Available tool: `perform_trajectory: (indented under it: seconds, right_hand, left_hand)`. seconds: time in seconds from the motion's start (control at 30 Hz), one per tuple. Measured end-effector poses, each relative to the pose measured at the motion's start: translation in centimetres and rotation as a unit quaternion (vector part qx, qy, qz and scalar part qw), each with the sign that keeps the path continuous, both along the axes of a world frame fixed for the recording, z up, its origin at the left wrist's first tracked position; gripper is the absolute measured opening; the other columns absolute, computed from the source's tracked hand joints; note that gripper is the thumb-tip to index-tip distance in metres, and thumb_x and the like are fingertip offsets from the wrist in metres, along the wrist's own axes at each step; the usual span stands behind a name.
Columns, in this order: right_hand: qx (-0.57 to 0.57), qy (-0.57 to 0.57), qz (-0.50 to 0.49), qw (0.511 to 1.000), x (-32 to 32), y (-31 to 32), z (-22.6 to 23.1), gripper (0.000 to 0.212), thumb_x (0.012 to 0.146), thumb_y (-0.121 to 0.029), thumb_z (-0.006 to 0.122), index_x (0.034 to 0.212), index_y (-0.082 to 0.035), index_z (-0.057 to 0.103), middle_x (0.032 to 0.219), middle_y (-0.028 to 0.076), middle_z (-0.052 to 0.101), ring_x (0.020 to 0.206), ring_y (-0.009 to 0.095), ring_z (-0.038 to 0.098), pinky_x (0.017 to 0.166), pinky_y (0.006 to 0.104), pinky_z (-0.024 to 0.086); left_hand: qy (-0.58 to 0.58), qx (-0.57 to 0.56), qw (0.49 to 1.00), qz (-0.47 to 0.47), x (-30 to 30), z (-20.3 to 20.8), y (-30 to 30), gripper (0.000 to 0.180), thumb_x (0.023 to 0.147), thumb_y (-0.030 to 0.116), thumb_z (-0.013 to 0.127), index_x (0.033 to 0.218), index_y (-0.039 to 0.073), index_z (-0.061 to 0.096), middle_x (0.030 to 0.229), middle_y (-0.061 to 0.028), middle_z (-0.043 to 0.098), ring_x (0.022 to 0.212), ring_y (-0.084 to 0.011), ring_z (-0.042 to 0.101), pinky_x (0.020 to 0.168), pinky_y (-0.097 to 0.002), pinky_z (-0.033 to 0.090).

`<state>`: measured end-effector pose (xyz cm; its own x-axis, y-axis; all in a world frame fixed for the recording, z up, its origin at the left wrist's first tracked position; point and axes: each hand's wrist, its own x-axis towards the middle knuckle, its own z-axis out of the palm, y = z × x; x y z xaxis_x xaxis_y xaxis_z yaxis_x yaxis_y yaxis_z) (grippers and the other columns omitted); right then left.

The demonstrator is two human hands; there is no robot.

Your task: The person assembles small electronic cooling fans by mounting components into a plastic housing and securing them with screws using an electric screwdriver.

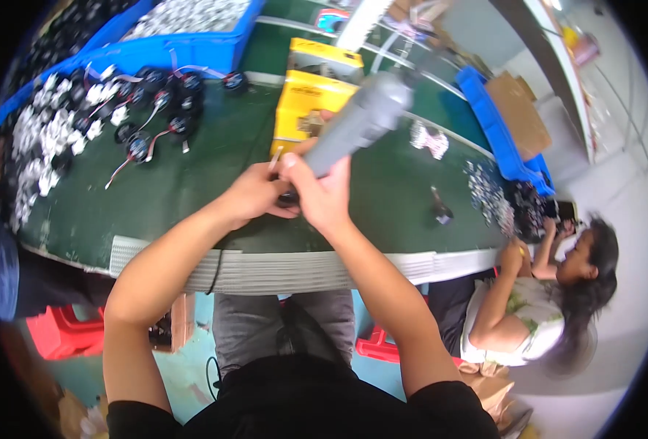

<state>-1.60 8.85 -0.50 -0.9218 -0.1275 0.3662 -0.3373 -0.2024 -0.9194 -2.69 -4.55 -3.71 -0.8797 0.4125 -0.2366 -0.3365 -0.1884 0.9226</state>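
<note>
A grey electric screwdriver (357, 121), blurred by motion, slants up and to the right from my right hand (322, 192), whose fingers wrap its lower end. My left hand (254, 194) is closed right beside it, pinching a small black round part (287, 198) at the tool's tip. Most of that part is hidden by my fingers, so its exact kind does not show. Just beyond both hands stands a yellow box (295, 99), partly covered by the screwdriver.
Black round parts with wires (140, 145) and a heap of white pieces (42, 157) lie at left. Blue bins (225, 47) stand behind them. At right are a dark small part (441, 208), clear pieces (485, 194), a blue tray (496, 124) and a seated co-worker (518, 318).
</note>
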Motion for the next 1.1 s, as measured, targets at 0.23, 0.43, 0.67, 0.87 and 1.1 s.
perform_trajectory:
  seconds: [0.23, 0.43, 0.67, 0.87, 1.1]
  right_hand:
    - [0.537, 0.124, -0.395, 0.735, 2.0, 16.6, 1.8, 0.055, 0.077, -0.029, 0.078, 0.122, -0.005, 0.060, 0.120, 0.019, 0.057, 0.116, 0.036, 0.051, 0.100, 0.0454, 0.042]
    - [0.523, -0.140, -0.394, 0.743, 3.7, 27.4, -1.2, 0.059, 0.074, -0.029, 0.078, 0.124, -0.002, 0.059, 0.118, 0.022, 0.062, 0.108, 0.037, 0.060, 0.097, 0.0408, 0.046]
    - [-0.080, -0.124, -0.115, 0.982, 7.2, 10.6, -0.6, 0.081, 0.080, 0.001, 0.070, 0.147, -0.013, 0.026, 0.123, 0.012, 0.053, 0.111, 0.022, 0.055, 0.095, 0.0347, 0.048]
    - [-0.172, -0.120, 0.014, 0.978, 6.8, 4.0, -0.3, 0.070, 0.079, 0.001, 0.069, 0.139, -0.006, 0.034, 0.120, 0.012, 0.054, 0.115, 0.021, 0.050, 0.103, 0.0365, 0.038]
    - [0.094, -0.146, 0.073, 0.982, 1.4, 7.7, 2.9, 0.013, 0.085, 0.003, 0.067, 0.084, -0.002, 0.055, 0.092, 0.011, 0.065, 0.078, 0.015, 0.063, 0.073, 0.0270, 0.053]
  left_hand:
    - [0.354, -0.543, 0.684, 0.335, -1.1, 4.5, -8.6, 0.063, 0.081, 0.025, 0.070, 0.137, 0.011, 0.044, 0.130, -0.0218, 0.050, 0.098, -0.0412, 0.063, 0.082, -0.0474, 0.052]
    - [0.419, -0.489, 0.665, 0.379, -0.1, 6.1, -6.3, 0.072, 0.082, 0.019, 0.071, 0.144, 0.010, 0.035, 0.139, -0.0187, 0.045, 0.078, -0.0287, 0.068, 0.069, -0.0405, 0.055]
    - [0.555, -0.229, 0.799, -0.038, 3.9, 4.1, 0.1, 0.076, 0.073, 0.026, 0.080, 0.139, 0.013, 0.044, 0.130, -0.0148, 0.050, 0.105, -0.0332, 0.062, 0.085, -0.0408, 0.054]
    - [0.627, -0.179, 0.758, -0.013, 3.6, 3.4, 0.1, 0.069, 0.069, 0.019, 0.081, 0.131, 0.014, 0.050, 0.127, -0.0112, 0.049, 0.097, -0.0331, 0.064, 0.075, -0.0409, 0.057]
    - [0.608, -0.229, 0.760, -0.005, 2.8, 3.5, -1.0, 0.058, 0.066, 0.013, 0.083, 0.118, 0.014, 0.058, 0.118, -0.0070, 0.056, 0.105, -0.0304, 0.060, 0.085, -0.0401, 0.054]
